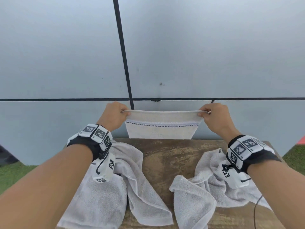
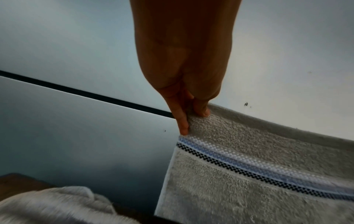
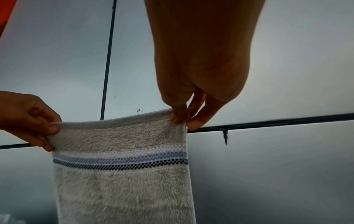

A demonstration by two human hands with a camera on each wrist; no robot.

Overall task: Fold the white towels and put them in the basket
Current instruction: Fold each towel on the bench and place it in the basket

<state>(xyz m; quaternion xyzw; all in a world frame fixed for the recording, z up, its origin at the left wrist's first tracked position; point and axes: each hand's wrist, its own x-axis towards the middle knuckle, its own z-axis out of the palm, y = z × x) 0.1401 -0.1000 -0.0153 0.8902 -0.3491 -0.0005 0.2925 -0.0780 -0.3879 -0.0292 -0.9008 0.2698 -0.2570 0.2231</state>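
Nearest the person, two crumpled white terry towels lie unfolded on the worn brown wooden table (image 1: pixel 166 156): one towel at the left (image 1: pixel 115 195) spilling toward the near edge, the other at the right (image 1: pixel 203 187) bunched in loose ridges. Above and beyond them, both forearms reach forward, each wrist wearing a black band with white marker blocks.

Further out, the left hand (image 1: pixel 113 115) and right hand (image 1: pixel 212 117) each pinch a top corner of a third white terry towel with a blue and black woven stripe (image 1: pixel 160 125), thumb against fingers, holding it taut between them. It hangs flat in the air over the table's far edge, its lower part out of sight. Behind it stands a pale grey panelled wall with black seams (image 1: pixel 122 47).

No basket is in view. The step in hand looks like the spreading before a first fold. The next move likely calls for bringing the corners together, edges kept aligned.
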